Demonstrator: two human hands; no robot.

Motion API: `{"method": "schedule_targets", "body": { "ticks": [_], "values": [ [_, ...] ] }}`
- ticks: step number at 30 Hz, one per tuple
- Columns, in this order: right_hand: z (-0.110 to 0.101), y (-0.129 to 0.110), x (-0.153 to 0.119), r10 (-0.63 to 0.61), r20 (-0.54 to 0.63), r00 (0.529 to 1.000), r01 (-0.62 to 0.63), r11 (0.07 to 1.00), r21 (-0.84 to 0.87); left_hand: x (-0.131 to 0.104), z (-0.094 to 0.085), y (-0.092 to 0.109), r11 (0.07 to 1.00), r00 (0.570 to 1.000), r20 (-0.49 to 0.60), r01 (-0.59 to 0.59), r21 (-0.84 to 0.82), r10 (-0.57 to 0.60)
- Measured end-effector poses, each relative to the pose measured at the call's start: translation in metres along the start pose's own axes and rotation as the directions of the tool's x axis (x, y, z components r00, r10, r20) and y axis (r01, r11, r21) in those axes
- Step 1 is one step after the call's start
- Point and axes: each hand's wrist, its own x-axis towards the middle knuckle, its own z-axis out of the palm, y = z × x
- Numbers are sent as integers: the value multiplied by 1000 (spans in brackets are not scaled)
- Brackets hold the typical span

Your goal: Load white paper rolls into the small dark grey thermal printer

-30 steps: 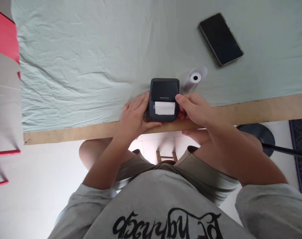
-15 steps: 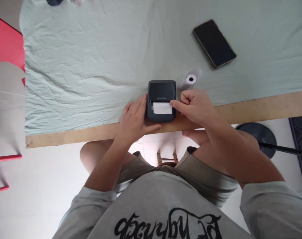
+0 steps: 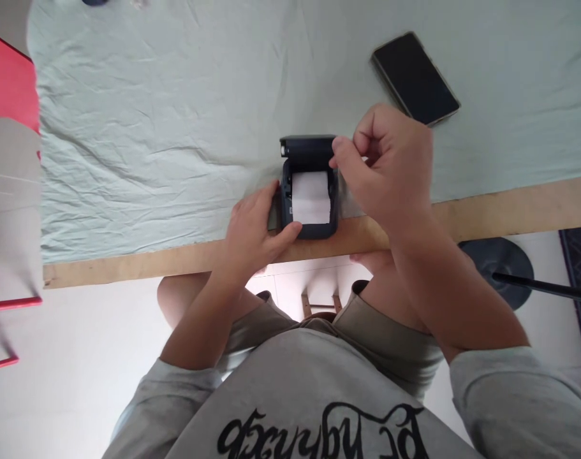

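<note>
A small dark receipt printer (image 3: 314,231) sits at the table's front edge with its lid (image 3: 310,148) raised. White paper (image 3: 311,197) lies inside it and hangs over its front. My left hand (image 3: 254,229) grips the printer's left side, fingers along the wall and thumb over the front left corner. With thumb and bent fingers, my right hand (image 3: 383,162) pinches the right end of the raised lid. The spare paper roll is hidden behind my right hand.
A phone or tablet in a clear case (image 3: 417,80) lies behind my right hand. Pale green cloth (image 3: 175,115) covers the table, leaving a bare wooden front edge (image 3: 510,203). A round black base with a pole (image 3: 498,271) stands on the floor at right.
The printer lid has swung up and back, uncovering the paper inside. My right hand has risen away from me with it. My left hand stays at the printer's side.
</note>
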Motion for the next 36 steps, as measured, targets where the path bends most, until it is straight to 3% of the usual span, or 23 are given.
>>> {"method": "schedule_targets", "body": {
  "ticks": [3, 9, 13, 16, 22, 27, 32, 36],
  "values": [
    [0, 0, 0, -91, -40, 995, 85, 987, -136, 4, 5, -2, 992, 991, -103, -97, -80, 89],
    [3, -11, 5, -44, 249, 968, 121, 945, -304, 17, 15, 0, 982, 978, -187, -116, -147, 87],
    [8, -19, 12, 72, 410, 909, 187, 808, -559, 19, 17, -1, 987, 978, -191, -106, -120, 81],
    [13, -23, 16, 128, 464, 877, 252, 699, -669, 17, 17, -1, 990, 981, -178, -92, -104, 72],
    [13, -25, 19, 235, 541, 807, 260, 682, -684, 14, 17, 0, 990, 985, -160, -81, -118, 62],
    [9, -19, 24, 233, 598, 767, 295, 700, -650, 12, 17, 1, 990, 991, -132, -51, -132, 33],
    [5, -20, 20, 173, 585, 792, 285, 744, -605, 6, 18, -2, 946, 984, -168, -109, -305, 59],
    [-7, -26, 13, 64, 483, 874, 212, 842, -495, 5, 21, -5, 920, 975, -203, -156, -359, 87]
  ]
}}
